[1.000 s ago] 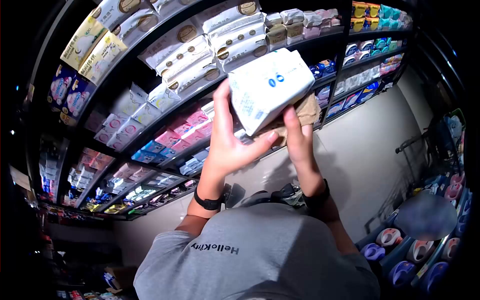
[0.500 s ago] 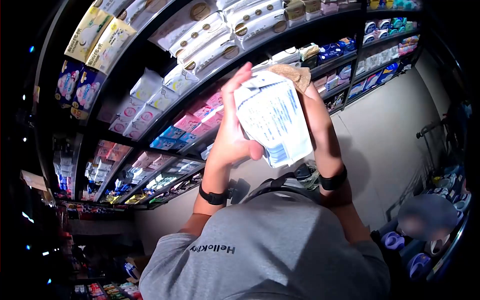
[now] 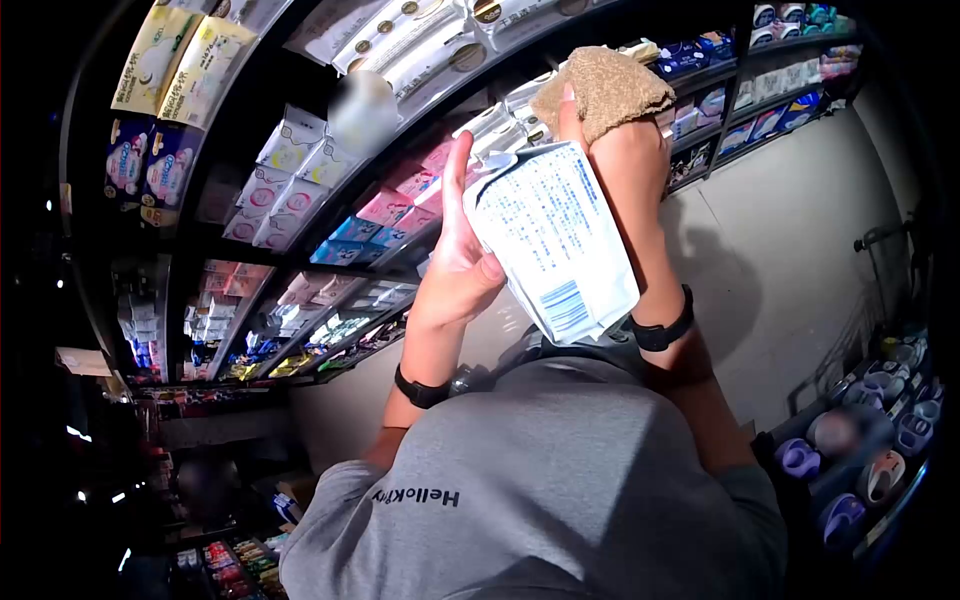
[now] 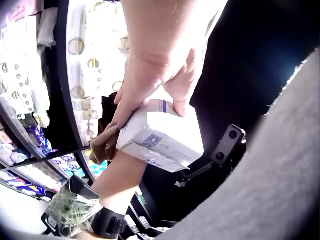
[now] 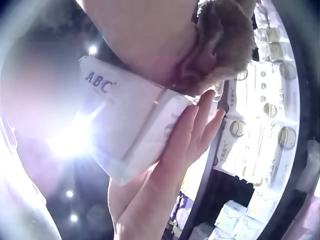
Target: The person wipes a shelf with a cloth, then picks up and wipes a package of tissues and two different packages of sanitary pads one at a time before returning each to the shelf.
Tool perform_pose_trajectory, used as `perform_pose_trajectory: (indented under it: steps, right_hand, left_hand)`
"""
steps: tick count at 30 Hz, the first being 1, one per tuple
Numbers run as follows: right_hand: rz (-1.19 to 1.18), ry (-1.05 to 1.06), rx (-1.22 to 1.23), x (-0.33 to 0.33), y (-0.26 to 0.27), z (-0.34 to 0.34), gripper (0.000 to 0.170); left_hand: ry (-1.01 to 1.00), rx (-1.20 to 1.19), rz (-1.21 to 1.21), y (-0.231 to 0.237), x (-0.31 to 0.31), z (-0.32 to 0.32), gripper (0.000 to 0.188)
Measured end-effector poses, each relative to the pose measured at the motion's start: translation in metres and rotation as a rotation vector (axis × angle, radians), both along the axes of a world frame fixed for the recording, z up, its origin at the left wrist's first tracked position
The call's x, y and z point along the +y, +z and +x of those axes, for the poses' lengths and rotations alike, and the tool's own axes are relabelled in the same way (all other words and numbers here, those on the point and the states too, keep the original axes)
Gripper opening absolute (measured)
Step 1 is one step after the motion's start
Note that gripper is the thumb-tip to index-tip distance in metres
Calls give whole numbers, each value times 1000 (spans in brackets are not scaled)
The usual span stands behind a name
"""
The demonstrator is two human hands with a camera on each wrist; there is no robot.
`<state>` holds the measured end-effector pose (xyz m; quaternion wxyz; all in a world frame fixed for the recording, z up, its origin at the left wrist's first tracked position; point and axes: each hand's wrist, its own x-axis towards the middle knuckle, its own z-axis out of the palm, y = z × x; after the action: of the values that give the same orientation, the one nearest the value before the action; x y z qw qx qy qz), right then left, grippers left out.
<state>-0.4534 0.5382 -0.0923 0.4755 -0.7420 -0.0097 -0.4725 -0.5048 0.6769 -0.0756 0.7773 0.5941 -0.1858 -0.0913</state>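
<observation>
Fabric of a grey short-sleeved shirt (image 3: 545, 450) is filling the bottom of the head view, dark chest lettering (image 3: 418, 497) reading upside down across it; a black wristband (image 3: 422, 388) is circling each wrist beyond. The left hand (image 3: 458, 262) is holding a white, block-shaped, soft-wrapped package (image 3: 555, 240) between thumb and fingers, in front of the body; just beside it, the right hand (image 3: 632, 160) is gripping a fuzzy tan-brown cloth (image 3: 620, 85), its thumb lying against the fabric.

The head view is showing blue print and a striped block on the package; only the right wrist view is showing the letters "ABC" on another face; only the left wrist view is showing a square printed code and a dark two-lensed device (image 4: 227, 145) near the package.

Farther off, black shelving (image 3: 445, 118) is carrying white packs (image 3: 425, 65) with round brown emblems; pale flooring (image 3: 790, 220) is stretching to the right, lavender rounded items (image 3: 797, 457) lying past it, too small to identify.

Cloth is hiding most of the right fingers; glare is washing out part of the right wrist view; whether the package is touching the right wrist, I cannot tell.
</observation>
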Motion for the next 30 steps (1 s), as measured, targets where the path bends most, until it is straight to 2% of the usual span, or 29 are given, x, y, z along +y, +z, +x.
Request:
perform_pose_trajectory:
  steps: [1,2,5,7,8,9,10,11,12,13,14,15,17,18,19,20,21,23,24,25,27,29,30]
  right_hand:
    - [-83,-41,48,-4,-2,-2,24]
    - [-119,-107,88,-5,-3,-4,27]
    - [-136,-83,-23,-9,-7,-3,28]
    - [-75,-49,-96,-11,-8,2,27]
    - [142,131,-139,-12,-6,0,27]
    - [356,319,-182,-13,-1,-3,28]
    - [503,510,30,-22,7,-16,29]
    - [639,599,-24,-25,15,-23,28]
    - [740,663,21,-26,23,-28,28]
    - [847,729,70,-26,27,-33,29]
    - [789,779,36,-25,26,-36,29]
    - [693,851,131,-27,25,-42,30]
    - [258,893,93,-26,17,-34,27]
    - [358,891,-127,-12,26,-38,24]
    - [583,1009,-44,-6,31,-43,24]
    - [466,1042,-49,-10,29,-38,25]
    - [349,1071,-57,-13,26,-33,26]
    - [516,1142,-14,-3,24,-34,25]
    - [278,1051,-54,-8,26,-31,25]
    - [365,1060,-71,0,24,-31,30]
    - [390,1049,-127,7,29,-25,37]
    - [152,963,-216,9,29,-11,43]
    - [-111,911,-203,2,39,-8,45]
  left_hand:
    - [-31,136,-8,-7,7,2,116]
    - [-104,156,-37,-11,8,6,116]
    - [-264,233,-124,-14,4,13,114]
    - [-363,147,-111,-15,3,25,111]
    - [-357,76,-92,-15,3,29,110]
    - [-255,76,-110,-11,1,29,106]
    - [-156,52,-110,-7,0,29,103]
    - [-50,24,-109,-3,0,31,99]
    - [-57,-10,-92,-5,11,37,92]
    - [-80,-141,-122,-5,16,42,90]
    - [-2,-119,-93,-7,22,42,90]
    - [76,-95,-61,-8,28,39,89]
    - [101,-28,-78,-3,34,31,85]
    - [79,42,-189,-3,34,30,74]
    - [55,111,-301,-2,34,29,65]
    - [130,105,-247,3,33,24,61]
    - [41,31,-304,-2,36,30,63]
    - [33,39,-378,-6,41,31,66]
    - [53,-15,-348,-9,41,28,69]
    - [28,-29,-403,-15,45,32,72]
    - [83,-29,-349,-15,49,30,74]
    - [179,-77,-325,-13,50,29,74]
    - [197,-95,-343,-11,51,27,73]
